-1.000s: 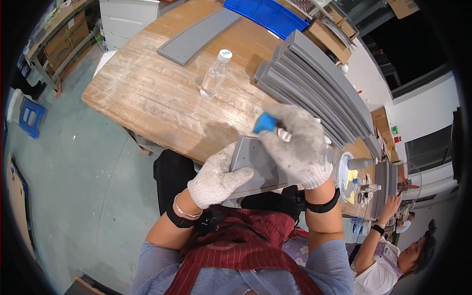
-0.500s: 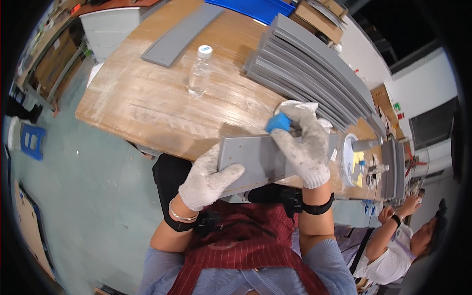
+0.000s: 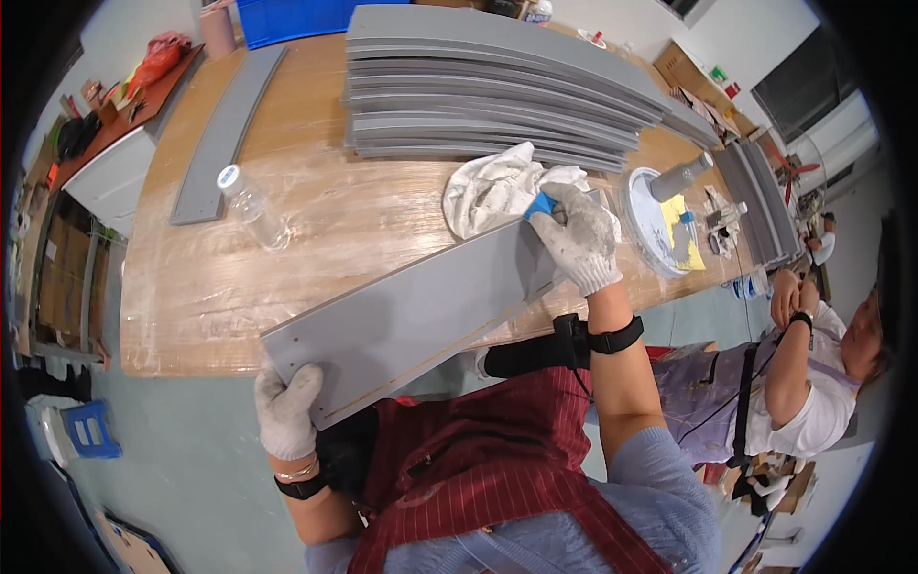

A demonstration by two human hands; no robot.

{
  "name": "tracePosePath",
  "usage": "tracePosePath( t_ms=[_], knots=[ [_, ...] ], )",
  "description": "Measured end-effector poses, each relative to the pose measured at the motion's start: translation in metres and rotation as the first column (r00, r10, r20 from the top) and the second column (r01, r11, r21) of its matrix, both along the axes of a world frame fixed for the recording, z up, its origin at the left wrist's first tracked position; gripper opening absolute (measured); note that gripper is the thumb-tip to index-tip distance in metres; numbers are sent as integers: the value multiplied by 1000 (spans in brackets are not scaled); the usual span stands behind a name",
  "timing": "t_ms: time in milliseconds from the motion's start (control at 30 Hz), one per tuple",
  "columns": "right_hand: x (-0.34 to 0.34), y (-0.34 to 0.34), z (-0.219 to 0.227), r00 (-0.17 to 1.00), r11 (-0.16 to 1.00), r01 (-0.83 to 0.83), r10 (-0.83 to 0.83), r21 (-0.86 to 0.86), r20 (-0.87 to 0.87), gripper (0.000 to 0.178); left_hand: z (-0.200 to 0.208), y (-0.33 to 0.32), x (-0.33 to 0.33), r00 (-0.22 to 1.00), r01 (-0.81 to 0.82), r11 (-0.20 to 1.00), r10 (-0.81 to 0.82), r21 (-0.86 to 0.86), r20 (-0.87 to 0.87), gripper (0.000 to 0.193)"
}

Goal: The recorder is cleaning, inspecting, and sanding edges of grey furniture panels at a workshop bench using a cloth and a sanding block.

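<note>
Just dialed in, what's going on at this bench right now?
A person in gloves is working on a long grey panel lying tilted across the near edge of the wooden table. The left hand grips its lower end, while the right hand presses a small blue tool at its upper end, beside a white rag. A stack of grey panels sits behind.

Bright, even overhead light puts soft glare on the wooden table [image 3: 287, 239], while fisheye distortion bends edges and a black vignette rims the sharp frame.
</note>
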State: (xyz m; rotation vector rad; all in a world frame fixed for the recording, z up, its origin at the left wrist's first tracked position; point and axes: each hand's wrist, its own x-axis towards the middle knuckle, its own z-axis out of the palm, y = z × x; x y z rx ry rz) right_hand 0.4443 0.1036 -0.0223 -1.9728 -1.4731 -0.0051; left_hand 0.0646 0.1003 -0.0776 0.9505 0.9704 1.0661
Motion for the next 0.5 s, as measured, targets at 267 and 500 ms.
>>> tracePosePath(
  t_ms=[267, 500],
  knots=[
    [-56, 13, 2, 914, 905, -403, 391, 137, 106, 20, -13, 17, 0, 991, -82, 996, 87, 47, -98, 51],
    [139, -1, -37, 981, 985, 173, -172, -5, 90, 20, -42, 38, -11, 979, -158, 985, 165, 67, -119, 55]
  ],
)
